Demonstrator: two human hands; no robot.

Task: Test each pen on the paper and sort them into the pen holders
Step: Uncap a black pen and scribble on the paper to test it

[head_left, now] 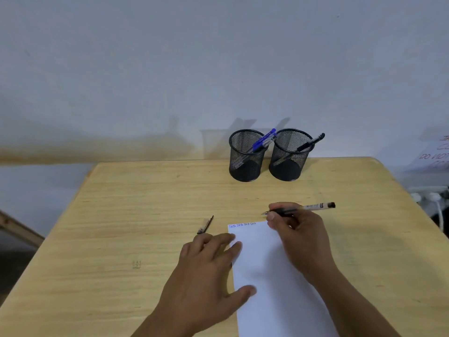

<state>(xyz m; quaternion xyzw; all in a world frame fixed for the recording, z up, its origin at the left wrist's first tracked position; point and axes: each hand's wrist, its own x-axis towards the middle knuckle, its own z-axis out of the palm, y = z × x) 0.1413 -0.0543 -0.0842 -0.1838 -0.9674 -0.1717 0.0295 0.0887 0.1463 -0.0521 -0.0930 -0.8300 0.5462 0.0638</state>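
Risk of smearing: right grip [295, 229] pinching uncapped pen [301, 208], left grip [209, 261] flat, pinning paper [269, 276]; cap [205, 224] loose nearby.

Left hand [213, 266] lies flat, fingers spread and straight, near the desk's front edge. Right hand [298, 232] is curled, fingertips pinching, forearm running to the front edge.

A light wooden table [145, 215] bears two black mesh pen holders [246, 156] touching side by side near its far edge, a white sheet of paper [264, 268] at the near edge with blue writing along its top, and a pen cap [205, 224] just left of the sheet.
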